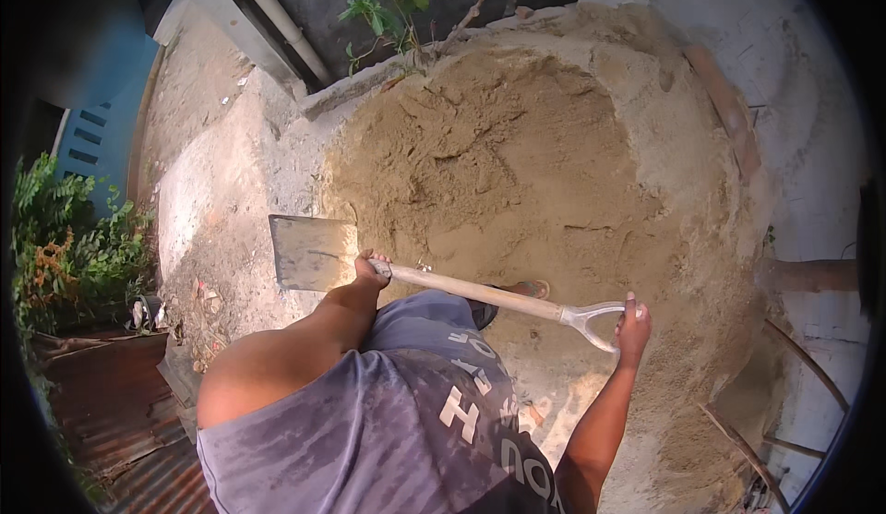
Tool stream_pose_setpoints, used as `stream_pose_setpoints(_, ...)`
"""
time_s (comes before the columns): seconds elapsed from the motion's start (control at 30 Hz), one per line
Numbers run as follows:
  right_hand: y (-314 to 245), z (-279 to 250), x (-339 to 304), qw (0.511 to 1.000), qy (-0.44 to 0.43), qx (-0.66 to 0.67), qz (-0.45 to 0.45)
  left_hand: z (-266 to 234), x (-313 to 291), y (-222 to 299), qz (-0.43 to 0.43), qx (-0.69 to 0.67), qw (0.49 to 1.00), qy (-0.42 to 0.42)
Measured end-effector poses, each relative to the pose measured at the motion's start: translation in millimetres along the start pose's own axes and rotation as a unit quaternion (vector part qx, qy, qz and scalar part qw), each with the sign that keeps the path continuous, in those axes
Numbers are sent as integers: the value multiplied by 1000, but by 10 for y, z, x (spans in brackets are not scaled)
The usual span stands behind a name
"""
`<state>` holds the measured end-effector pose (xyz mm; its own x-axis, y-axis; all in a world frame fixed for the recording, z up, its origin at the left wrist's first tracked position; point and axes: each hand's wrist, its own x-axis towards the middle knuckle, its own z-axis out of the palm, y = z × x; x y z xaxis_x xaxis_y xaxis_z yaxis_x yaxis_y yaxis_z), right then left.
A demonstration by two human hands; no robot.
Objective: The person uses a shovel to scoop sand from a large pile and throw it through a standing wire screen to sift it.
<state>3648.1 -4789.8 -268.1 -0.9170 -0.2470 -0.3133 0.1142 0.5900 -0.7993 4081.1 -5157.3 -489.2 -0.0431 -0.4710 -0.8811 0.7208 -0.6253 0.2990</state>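
A shovel [480, 291] with a wooden shaft lies across in front of me, its flat metal blade [312, 251] to the left over the concrete edge. My left hand [372, 268] is closed round the shaft just by the blade. At the other end, my right hand [633, 327] grips the pale D-shaped handle [591, 320]. Beyond the shovel spreads a wide heap of brown sand [498, 163], dug and uneven toward the far left. Little or no sand shows on the blade. One sandalled foot [531, 289] shows just past the shaft.
A low kerb with a leafy plant [378, 2] borders the sand at the back, beside a post and pipe [277, 16]. Rusty corrugated sheets [129, 412] and green bushes [78, 256] are at left. Thin sticks [748, 449] lean by the pale wall [812, 126] at right.
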Motion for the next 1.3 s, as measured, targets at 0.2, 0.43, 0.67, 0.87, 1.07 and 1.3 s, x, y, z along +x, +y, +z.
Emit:
stream_pose_setpoints(0.2,1725,975,-1827,956,85,203,193,300,135,1218,17,188,981,-36)
stream_pose_setpoints(0.43,2231,2507,-3818,778,172,430,424,1621,-379,1651,4,422,882,-210)
stream_pose_setpoints(0.67,2161,3332,-4698,729,310,456,405,1900,-9,1526,-64,509,812,-279)
stream_pose_setpoints(0.87,1799,3916,-5202,698,397,432,411,1929,301,1390,-89,525,825,-189)
stream_pose_setpoints(1.07,1367,5291,-5265,694,442,387,417,2368,1482,2057,-110,589,780,-179)
stream_pose_setpoints(1.3,1527,6429,-5446,682,444,383,437,2342,2669,1963,-84,673,690,-253)
